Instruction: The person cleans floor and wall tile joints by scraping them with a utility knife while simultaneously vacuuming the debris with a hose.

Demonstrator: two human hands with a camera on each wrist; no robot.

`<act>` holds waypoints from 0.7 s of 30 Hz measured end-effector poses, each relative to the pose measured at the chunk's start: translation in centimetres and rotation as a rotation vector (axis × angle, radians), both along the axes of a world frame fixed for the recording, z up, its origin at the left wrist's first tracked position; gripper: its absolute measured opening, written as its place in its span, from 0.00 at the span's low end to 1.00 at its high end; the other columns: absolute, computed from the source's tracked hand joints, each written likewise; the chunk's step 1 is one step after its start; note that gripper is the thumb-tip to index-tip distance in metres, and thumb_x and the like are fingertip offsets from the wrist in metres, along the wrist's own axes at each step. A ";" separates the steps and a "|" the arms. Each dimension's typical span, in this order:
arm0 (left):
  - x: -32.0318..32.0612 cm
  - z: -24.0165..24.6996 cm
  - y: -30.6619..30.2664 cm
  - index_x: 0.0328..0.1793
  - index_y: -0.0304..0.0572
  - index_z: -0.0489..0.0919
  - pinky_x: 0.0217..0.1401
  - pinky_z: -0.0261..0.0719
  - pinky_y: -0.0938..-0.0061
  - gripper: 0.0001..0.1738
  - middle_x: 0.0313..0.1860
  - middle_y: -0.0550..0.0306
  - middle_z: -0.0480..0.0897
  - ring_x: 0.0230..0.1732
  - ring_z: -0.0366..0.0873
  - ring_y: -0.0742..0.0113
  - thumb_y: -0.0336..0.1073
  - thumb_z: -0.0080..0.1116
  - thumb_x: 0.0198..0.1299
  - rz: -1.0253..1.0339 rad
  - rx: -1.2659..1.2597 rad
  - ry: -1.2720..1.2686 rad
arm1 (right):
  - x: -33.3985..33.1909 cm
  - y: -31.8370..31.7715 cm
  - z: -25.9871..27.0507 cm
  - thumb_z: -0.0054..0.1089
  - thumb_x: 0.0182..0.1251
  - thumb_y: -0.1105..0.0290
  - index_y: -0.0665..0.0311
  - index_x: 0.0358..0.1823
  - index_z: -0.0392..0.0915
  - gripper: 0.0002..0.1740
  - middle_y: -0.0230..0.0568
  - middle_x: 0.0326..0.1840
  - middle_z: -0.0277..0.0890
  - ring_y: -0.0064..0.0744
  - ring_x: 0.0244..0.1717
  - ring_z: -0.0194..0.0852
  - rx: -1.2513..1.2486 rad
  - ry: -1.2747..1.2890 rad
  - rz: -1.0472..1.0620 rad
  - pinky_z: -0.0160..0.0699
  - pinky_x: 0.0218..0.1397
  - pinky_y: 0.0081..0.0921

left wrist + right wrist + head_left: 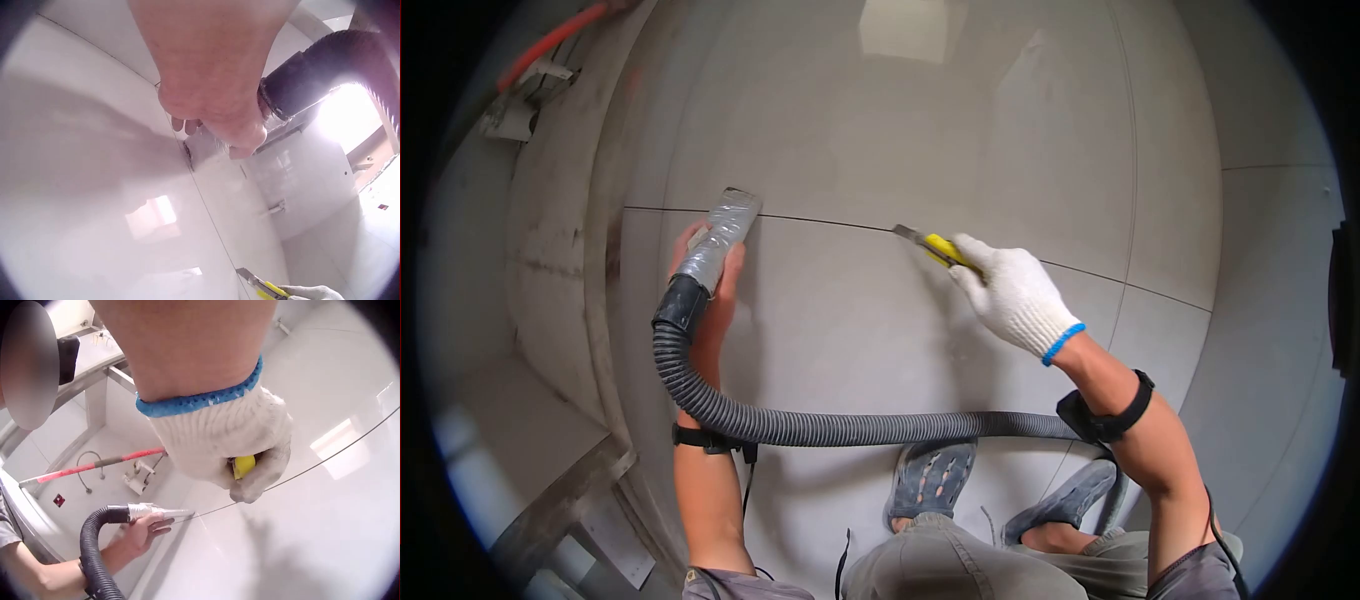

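My bare left hand (733, 268) grips a vacuum nozzle (725, 225) wrapped in silver tape, its flat mouth at the dark joint line (830, 222) between large pale tiles. From the nozzle's other end runs a grey ribbed hose (800, 428). My right hand (1020, 295) wears a white knitted glove with a blue cuff and holds a yellow utility knife (943, 248). The knife's blade is out, its tip right at the joint line, some way to the right of the nozzle. In the right wrist view, the glove hides most of the knife (244, 466).
The hose crosses in front of two grey clogs (935, 475) on the person's feet. A stained ledge (560, 240) runs along the left side. A red and silver pole (100, 465) and a pipe fitting (136, 478) show in the right wrist view.
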State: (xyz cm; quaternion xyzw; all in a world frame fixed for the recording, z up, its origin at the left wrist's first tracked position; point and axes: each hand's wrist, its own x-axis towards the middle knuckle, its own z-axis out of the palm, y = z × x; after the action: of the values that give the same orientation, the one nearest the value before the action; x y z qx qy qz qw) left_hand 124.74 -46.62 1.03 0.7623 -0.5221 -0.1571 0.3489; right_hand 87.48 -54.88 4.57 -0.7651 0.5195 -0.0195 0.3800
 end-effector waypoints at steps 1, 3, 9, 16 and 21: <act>0.2 0.2 -0.1 0.71 0.36 0.79 0.64 0.85 0.64 0.27 0.59 0.47 0.85 0.55 0.84 0.59 0.38 0.74 0.71 -0.006 0.009 -0.023 | -0.7 -0.2 0.8 0.60 0.80 0.62 0.61 0.57 0.82 0.14 0.60 0.32 0.85 0.68 0.36 0.85 0.029 0.025 -0.020 0.83 0.43 0.59; 0.1 0.6 -0.3 0.71 0.37 0.80 0.65 0.85 0.64 0.27 0.59 0.47 0.85 0.56 0.84 0.59 0.38 0.75 0.71 0.008 0.015 -0.008 | -1.3 -0.2 1.3 0.60 0.80 0.62 0.61 0.57 0.82 0.13 0.59 0.31 0.85 0.68 0.35 0.85 0.056 0.051 -0.038 0.83 0.42 0.59; -0.1 0.6 -0.2 0.70 0.37 0.80 0.64 0.84 0.63 0.26 0.58 0.48 0.85 0.55 0.84 0.59 0.36 0.75 0.70 -0.005 0.031 0.002 | 2.4 0.7 -0.2 0.58 0.80 0.61 0.63 0.55 0.82 0.14 0.57 0.33 0.87 0.65 0.36 0.88 -0.057 -0.029 -0.033 0.86 0.42 0.59; -0.9 1.1 -0.8 0.69 0.39 0.80 0.62 0.84 0.65 0.27 0.58 0.48 0.86 0.55 0.84 0.61 0.35 0.76 0.67 -0.172 0.134 0.008 | 8.5 0.5 -0.5 0.56 0.82 0.59 0.62 0.55 0.80 0.14 0.56 0.31 0.87 0.62 0.35 0.89 -0.008 0.052 -0.053 0.87 0.41 0.58; -3.3 0.7 -2.7 0.65 0.37 0.82 0.62 0.87 0.62 0.31 0.57 0.43 0.90 0.53 0.90 0.55 0.33 0.78 0.53 -0.305 0.092 -0.012 | -4.2 -1.2 4.3 0.59 0.76 0.63 0.61 0.57 0.86 0.16 0.54 0.39 0.90 0.62 0.41 0.90 0.031 0.290 -0.125 0.88 0.46 0.57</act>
State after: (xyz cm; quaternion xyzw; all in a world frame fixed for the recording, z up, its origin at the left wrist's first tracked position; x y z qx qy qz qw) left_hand 121.47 -49.35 1.76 0.6903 -0.6261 -0.2272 0.2825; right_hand 83.24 -56.11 8.91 -0.7200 0.6158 0.0756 0.3109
